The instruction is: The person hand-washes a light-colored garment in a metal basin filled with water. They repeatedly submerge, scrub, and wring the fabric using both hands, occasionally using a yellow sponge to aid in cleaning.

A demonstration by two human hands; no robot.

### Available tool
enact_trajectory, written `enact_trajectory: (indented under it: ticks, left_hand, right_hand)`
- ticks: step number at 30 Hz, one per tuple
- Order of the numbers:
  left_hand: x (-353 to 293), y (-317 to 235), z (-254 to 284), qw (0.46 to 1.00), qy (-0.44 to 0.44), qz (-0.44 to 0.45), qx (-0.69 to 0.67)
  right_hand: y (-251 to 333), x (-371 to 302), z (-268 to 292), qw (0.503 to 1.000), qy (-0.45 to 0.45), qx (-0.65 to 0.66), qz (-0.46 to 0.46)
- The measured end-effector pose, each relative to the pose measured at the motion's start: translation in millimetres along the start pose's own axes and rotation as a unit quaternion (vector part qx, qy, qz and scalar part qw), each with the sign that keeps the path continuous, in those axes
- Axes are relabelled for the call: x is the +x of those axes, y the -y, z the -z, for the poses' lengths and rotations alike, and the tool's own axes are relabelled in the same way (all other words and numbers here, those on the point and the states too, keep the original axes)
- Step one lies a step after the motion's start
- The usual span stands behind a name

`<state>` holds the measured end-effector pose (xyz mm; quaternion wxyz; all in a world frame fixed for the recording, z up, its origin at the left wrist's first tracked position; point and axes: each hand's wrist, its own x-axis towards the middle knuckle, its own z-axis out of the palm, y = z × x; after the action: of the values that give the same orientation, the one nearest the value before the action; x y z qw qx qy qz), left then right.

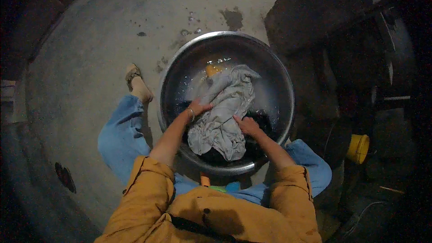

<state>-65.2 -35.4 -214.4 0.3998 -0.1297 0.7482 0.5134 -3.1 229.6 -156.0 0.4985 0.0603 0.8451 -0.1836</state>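
A wet, crumpled light grey garment (229, 96) lies bunched in a wide metal basin (290, 87) between my legs. My left hand (197, 107) holds the garment's left edge, thumb on top and the other fingers mostly hidden. At its right side my right hand (247, 125) is closed on the cloth, with some fingers out of sight. Dark cloth (213, 155) shows beneath the garment, low in the basin. Beyond the garment, something yellow-orange (213, 69) sits in the shallow, glinting water; its kind is unclear.
Wet spots mark the concrete floor (103, 31) beyond the basin. To the right stands a dark, boxy object (319, 9), with a yellow bucket-like container (358, 148) nearer me. Small orange, green and blue items (205, 180) lie by the basin's near rim. A dark sandal-like object (65, 177) is at left.
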Motion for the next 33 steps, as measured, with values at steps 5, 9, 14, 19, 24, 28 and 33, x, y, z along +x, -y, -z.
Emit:
enact_trajectory:
  ticks: [5, 9, 14, 19, 24, 28, 33]
  left_hand:
    - [15, -13, 35, 0.984, -0.129, -0.105, 0.057]
    - [-17, -74, 27, 0.884, -0.299, -0.336, 0.127]
    - [19, -65, 21, 0.921, -0.267, -0.270, -0.085]
    - [19, -68, 46, 0.870, -0.274, -0.335, -0.237]
    - [29, -51, 57, 0.924, -0.202, -0.276, -0.173]
    - [41, -60, 26, 0.909, -0.109, -0.232, -0.330]
    - [42, -70, 19, 0.836, 0.066, -0.125, -0.530]
  right_hand:
    - [45, -35, 57, 0.872, -0.439, -0.155, 0.150]
    - [42, 9, 109, 0.820, -0.540, 0.017, 0.190]
    - [29, 97, 100, 0.860, -0.469, 0.132, 0.154]
    - [36, 72, 118, 0.874, -0.274, 0.386, 0.106]
    - [42, 53, 133, 0.864, -0.467, 0.166, -0.088]
    - [92, 67, 109, 0.928, -0.332, 0.165, 0.025]
    - [134, 33, 63, 0.876, -0.342, 0.253, 0.228]
